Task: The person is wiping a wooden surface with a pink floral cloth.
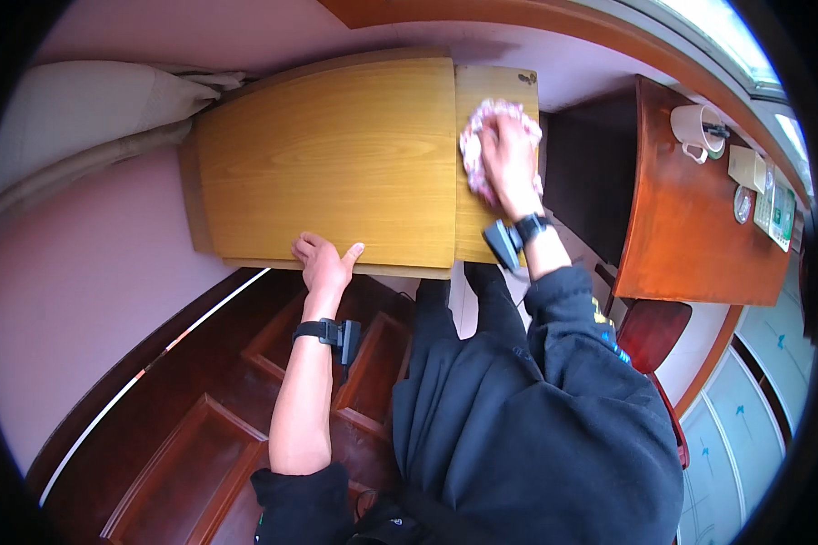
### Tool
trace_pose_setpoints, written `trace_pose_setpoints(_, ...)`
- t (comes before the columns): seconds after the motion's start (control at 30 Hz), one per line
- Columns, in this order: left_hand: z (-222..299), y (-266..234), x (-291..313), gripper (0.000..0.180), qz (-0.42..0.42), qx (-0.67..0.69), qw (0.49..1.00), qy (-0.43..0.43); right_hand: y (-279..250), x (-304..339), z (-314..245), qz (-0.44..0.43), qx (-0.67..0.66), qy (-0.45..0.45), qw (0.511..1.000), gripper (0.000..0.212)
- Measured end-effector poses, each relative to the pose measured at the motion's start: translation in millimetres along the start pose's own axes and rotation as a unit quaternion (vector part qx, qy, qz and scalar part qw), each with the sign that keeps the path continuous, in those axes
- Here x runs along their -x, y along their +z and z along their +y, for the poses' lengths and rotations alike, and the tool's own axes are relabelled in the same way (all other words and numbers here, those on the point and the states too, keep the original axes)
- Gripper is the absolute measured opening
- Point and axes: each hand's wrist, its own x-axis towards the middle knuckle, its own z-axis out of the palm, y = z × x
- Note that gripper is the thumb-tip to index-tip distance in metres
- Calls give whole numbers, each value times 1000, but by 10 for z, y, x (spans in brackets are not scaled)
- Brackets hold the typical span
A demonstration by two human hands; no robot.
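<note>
Two hands [325, 267] [509, 156], one cloth [472, 153], one mug [689, 125]

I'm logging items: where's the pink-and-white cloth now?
In the head view, the cloth is under the right hand, on the right end of the wooden top, left of the reddish desk.

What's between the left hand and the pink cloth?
In the head view, only bare wood lies between the left hand and the pink cloth: the big yellow panel, then a sliver of the narrower board.
</note>
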Motion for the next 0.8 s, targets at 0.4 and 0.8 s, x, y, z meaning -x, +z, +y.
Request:
trace_pose_setpoints(0.4,-72,24,-5,117,20,-5,1000,3,59,1462,-222,-60,30,-21,997,22)
trace_pose_setpoints(0.8,19,-8,23,119,3,22,1000,-10,166,196,-317,11,15,-2,1000,16)
